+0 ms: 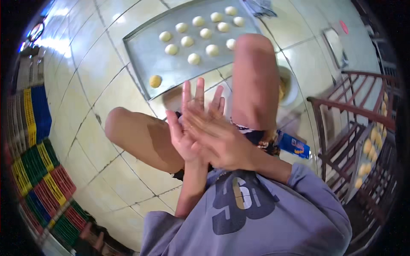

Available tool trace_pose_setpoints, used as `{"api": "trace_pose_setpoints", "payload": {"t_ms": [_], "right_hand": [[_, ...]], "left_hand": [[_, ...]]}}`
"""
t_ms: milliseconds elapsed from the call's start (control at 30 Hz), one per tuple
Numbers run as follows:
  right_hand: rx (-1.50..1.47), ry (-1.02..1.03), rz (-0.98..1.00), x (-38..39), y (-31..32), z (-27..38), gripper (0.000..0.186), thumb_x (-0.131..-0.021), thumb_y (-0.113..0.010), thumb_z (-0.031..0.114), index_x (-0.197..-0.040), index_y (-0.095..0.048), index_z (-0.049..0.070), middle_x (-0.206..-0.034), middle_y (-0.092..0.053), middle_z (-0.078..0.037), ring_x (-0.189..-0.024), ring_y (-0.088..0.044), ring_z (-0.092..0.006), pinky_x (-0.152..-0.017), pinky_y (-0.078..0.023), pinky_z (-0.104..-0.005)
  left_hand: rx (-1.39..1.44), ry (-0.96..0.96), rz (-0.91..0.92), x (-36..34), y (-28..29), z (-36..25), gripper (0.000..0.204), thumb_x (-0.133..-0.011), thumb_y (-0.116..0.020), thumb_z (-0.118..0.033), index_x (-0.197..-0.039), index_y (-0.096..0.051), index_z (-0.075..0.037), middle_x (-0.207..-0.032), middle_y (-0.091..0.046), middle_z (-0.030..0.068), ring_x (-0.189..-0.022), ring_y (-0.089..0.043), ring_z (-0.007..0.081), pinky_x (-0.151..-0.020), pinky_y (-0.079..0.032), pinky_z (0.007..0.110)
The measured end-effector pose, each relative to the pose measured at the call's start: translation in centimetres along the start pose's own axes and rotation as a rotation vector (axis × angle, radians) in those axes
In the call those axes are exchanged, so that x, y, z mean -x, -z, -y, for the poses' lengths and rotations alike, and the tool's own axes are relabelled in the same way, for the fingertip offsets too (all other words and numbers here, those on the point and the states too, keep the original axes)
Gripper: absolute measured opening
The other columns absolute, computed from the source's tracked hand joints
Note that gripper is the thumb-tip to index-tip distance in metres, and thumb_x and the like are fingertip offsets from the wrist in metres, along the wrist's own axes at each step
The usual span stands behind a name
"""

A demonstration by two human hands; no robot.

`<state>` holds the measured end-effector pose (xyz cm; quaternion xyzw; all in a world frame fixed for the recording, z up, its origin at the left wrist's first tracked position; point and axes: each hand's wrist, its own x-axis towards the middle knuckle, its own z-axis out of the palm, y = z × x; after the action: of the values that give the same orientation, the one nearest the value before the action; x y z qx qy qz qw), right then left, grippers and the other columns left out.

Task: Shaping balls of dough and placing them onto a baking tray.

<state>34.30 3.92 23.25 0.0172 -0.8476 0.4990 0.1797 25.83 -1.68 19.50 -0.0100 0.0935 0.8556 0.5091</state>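
My left hand is palm up with its fingers stretched out and apart. Across its palm lies my right hand, flat, its outstretched fingers slightly smeared by motion. Whatever may be between the two palms is hidden. Beyond them on the floor is a metal tray carrying several round pale dough balls in rows. One yellow-brown ball sits apart from these, by the tray's near left corner. Both hands are above my lap, between my bent knees, and touch no ball on the tray.
A bowl with yellowish contents is partly hidden behind my right knee. Beside my right thigh lies a blue packet. At right stands a brown metal rack with buns. Stacked coloured crates line the left side.
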Motion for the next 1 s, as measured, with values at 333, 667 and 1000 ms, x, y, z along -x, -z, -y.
{"api": "trace_pose_setpoints", "payload": {"t_ms": [333,667,1000], "right_hand": [[0.239,-0.119,0.04,0.6,2.8,-1.5,0.042,-0.091,-0.057,0.014,-0.13,-0.055,-0.002,-0.139,-0.051,-0.019,-0.133,-0.046,-0.0304,-0.115,-0.027,-0.0465],[-0.487,-0.573,-0.297,2.9,2.5,-4.2,0.038,-0.094,-0.057,0.011,-0.13,-0.055,-0.003,-0.136,-0.055,-0.017,-0.124,-0.053,-0.0272,-0.11,-0.034,-0.0384],[-1.43,-1.107,-0.838,8.6,-1.0,-5.6,0.03,-0.098,-0.054,0.008,-0.126,-0.054,-0.003,-0.125,-0.059,-0.016,-0.104,-0.061,-0.0202,-0.092,-0.049,-0.0292]], "left_hand": [[0.082,-0.079,-0.152,-1.0,-0.6,0.7,0.069,-0.098,-0.024,-0.06,-0.153,-0.021,-0.02,-0.157,-0.025,0.0125,-0.142,-0.028,0.0346,-0.112,-0.03,0.049],[0.013,-0.216,-0.396,-1.2,-1.7,2.0,0.072,-0.098,-0.025,-0.063,-0.155,-0.014,-0.021,-0.156,-0.029,0.0094,-0.138,-0.034,0.0261,-0.113,-0.026,0.04],[-1.267,0.108,-0.607,-5.9,5.6,-2.8,0.047,-0.1,-0.044,-0.04,-0.123,-0.061,-0.002,-0.12,-0.064,0.0101,-0.101,-0.062,0.0193,-0.09,-0.045,0.03]]}}
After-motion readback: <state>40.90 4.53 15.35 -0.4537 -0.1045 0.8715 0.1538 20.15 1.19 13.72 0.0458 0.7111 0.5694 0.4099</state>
